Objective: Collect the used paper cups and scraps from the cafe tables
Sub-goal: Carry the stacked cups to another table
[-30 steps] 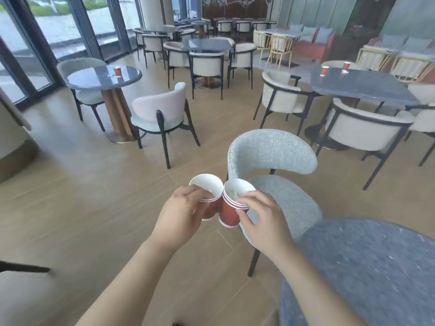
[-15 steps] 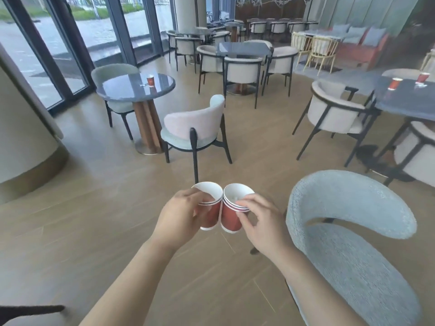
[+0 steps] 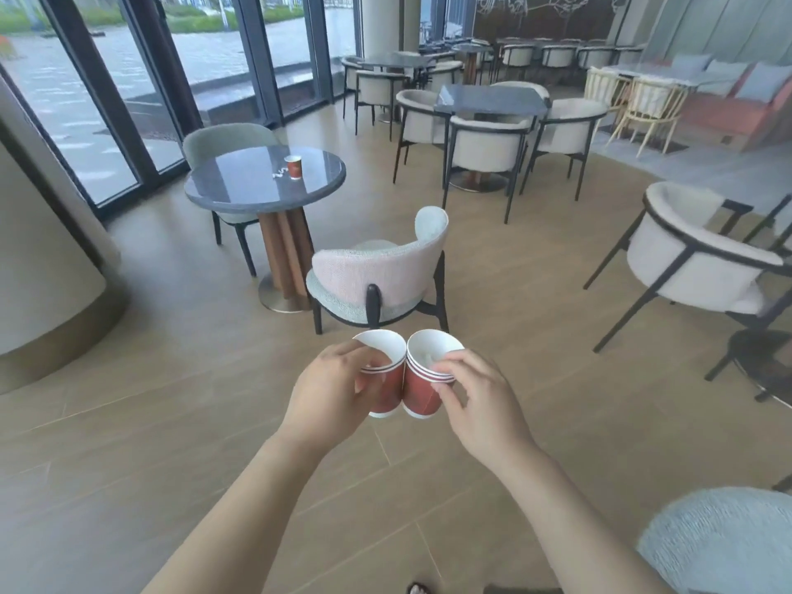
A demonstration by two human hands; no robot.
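We see the left hand (image 3: pixel 334 392) gripping one red cup (image 3: pixel 388 390) and the right hand (image 3: pixel 475 400) gripping a second cup (image 3: pixel 422 394), the two touching side by side, near centre. A third cup (image 3: pixel 294 166) stands upright on the round table (image 3: pixel 240 190) at far left, a white scrap (image 3: pixel 278 174) just left of it.

Left cup (image 3: pixel 382 347) and right cup (image 3: pixel 422 394), touching side by side, in the left hand (image 3: pixel 330 388) and right hand (image 3: pixel 478 398). Beyond them a chair (image 3: pixel 377 272); behind it, to the left, a round tabletop (image 3: pixel 240 186) carrying a third cup (image 3: pixel 294 167), a scrap (image 3: pixel 279 174) just left of it.
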